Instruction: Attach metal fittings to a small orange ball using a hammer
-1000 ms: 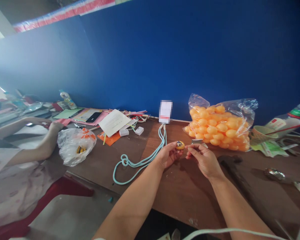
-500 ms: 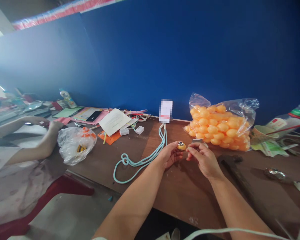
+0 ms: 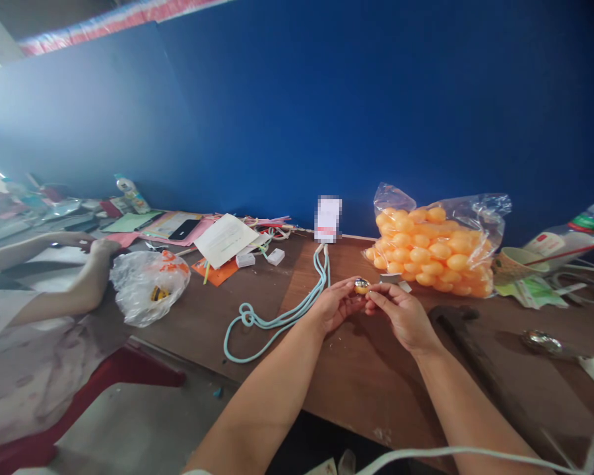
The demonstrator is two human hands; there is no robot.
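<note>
My left hand (image 3: 340,305) is closed around a small, shiny, rounded gold-coloured piece (image 3: 362,285), which shows between thumb and fingers. My right hand (image 3: 398,313) pinches at the right edge of that same piece, its thumb and forefinger together; whether something tiny is also between them, I cannot make out. Both hands are a little above the brown table (image 3: 371,376). Just behind the right fingers lies a small grey and white scrap (image 3: 390,278). A clear plastic bag of orange egg-shaped pieces (image 3: 435,251) stands beyond my right hand.
Left of my arms lies a pale blue cord (image 3: 257,356) with a white tag. Further left are papers (image 3: 225,241), a clear bag (image 3: 151,287) and another person's arms (image 3: 86,284). At the right are a cone-patterned cup (image 3: 519,267), a bottle and a shiny metallic object (image 3: 542,342).
My right fingers have moved left and slightly up, from just beside the gold-coloured piece onto its edge. The piece has turned a little in my left hand.
</note>
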